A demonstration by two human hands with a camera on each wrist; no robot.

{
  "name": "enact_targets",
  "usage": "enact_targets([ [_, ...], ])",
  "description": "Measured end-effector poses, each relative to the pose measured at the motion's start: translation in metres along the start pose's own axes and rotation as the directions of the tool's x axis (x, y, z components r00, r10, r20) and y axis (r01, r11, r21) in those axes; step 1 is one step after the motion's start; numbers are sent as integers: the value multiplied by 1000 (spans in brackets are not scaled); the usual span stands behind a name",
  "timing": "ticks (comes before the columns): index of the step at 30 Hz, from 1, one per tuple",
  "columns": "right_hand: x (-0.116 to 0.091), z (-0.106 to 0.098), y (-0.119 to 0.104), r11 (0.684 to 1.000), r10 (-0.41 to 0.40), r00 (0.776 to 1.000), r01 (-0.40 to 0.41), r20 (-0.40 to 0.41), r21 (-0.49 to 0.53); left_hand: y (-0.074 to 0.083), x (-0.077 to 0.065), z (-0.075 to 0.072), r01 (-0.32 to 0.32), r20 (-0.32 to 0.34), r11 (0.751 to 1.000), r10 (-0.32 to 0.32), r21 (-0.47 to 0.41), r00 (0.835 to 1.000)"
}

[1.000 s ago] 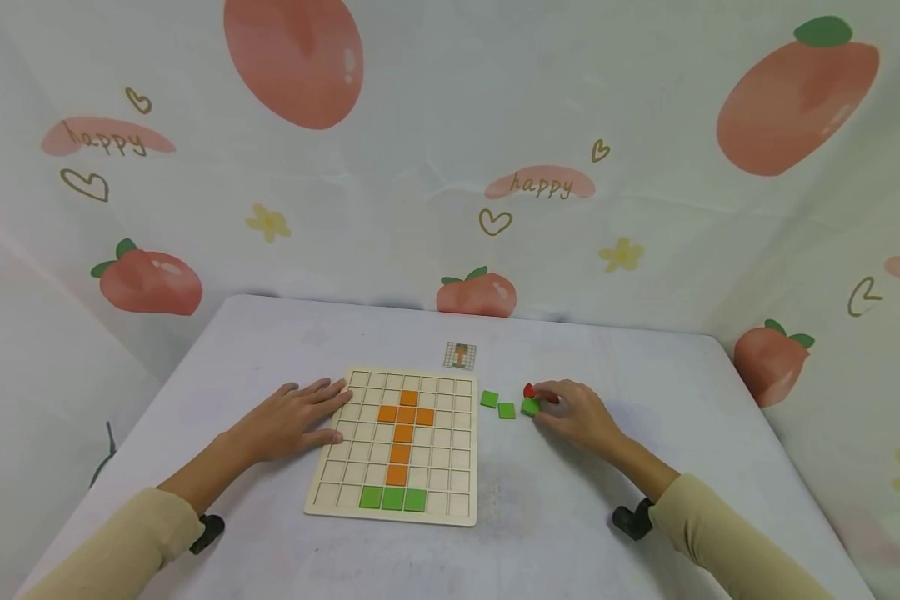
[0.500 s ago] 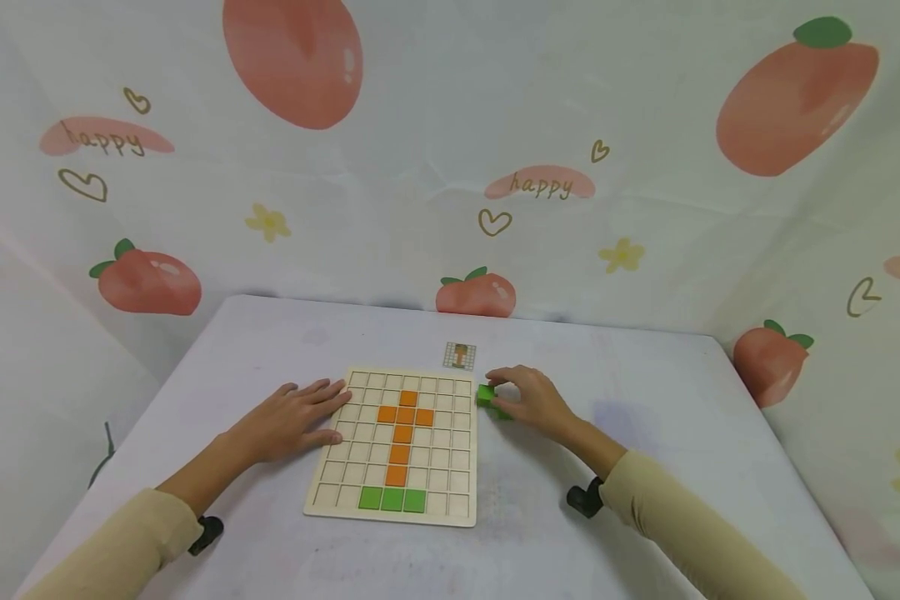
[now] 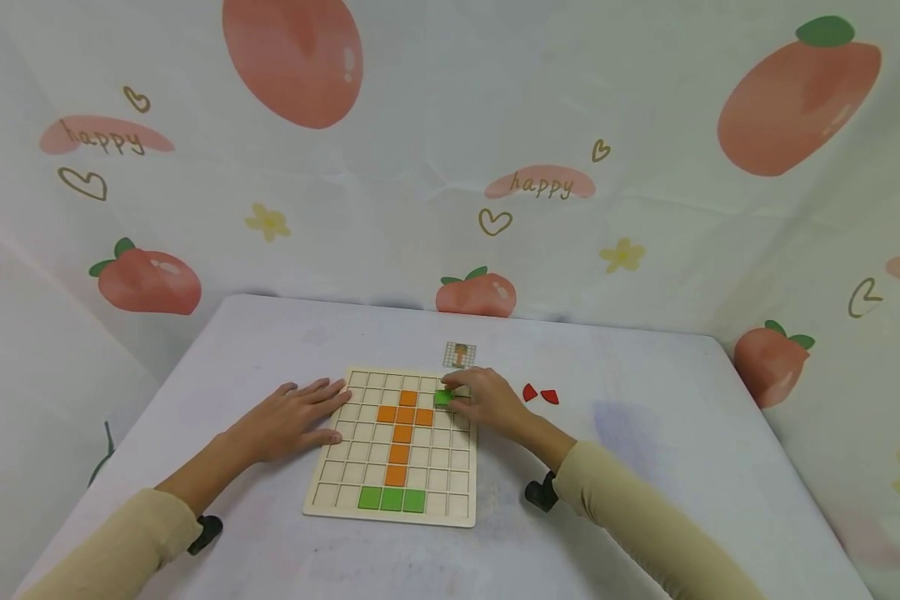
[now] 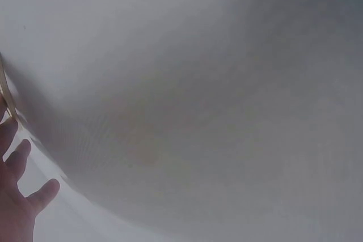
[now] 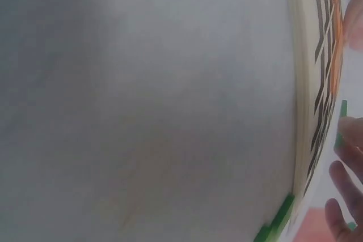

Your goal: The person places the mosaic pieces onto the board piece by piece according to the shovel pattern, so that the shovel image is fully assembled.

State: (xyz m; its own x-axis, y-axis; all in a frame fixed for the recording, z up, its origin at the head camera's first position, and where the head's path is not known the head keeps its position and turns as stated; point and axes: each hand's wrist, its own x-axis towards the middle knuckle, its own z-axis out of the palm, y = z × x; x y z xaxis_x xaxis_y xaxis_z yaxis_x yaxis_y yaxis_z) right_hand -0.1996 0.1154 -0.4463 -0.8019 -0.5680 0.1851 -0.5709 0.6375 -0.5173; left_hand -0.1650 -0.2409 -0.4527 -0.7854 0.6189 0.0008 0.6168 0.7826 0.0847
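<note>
The board [image 3: 438, 457] holds 7 orange tiles [image 3: 402, 433], 3 green tiles [image 3: 392, 499]; right fingers [image 3: 462, 379] pinch a green piece [image 3: 442, 398], left fingers [image 3: 329, 407] spread; 2 red pieces [image 3: 530, 392], loose greens [image 5: 280, 216] seemingly remain.

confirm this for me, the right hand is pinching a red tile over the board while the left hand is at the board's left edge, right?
Not quite: the tile is green, as the head view shows. The right hand is pinching it over the board, with the left hand at the board's left edge.
</note>
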Motion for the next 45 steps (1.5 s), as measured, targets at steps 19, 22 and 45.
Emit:
enact_targets([
  [19,16,17,-15,995,-24,999,27,31,-98,0,0,-1,2,1,1000,-2,-9,1000],
  [22,16,17,-16,994,-26,999,28,24,-102,0,0,-1,4,0,1000,-4,-9,1000],
  [45,4,5,-9,999,3,1000,-1,28,-51,0,0,0,13,9,1000,-13,-18,1000],
])
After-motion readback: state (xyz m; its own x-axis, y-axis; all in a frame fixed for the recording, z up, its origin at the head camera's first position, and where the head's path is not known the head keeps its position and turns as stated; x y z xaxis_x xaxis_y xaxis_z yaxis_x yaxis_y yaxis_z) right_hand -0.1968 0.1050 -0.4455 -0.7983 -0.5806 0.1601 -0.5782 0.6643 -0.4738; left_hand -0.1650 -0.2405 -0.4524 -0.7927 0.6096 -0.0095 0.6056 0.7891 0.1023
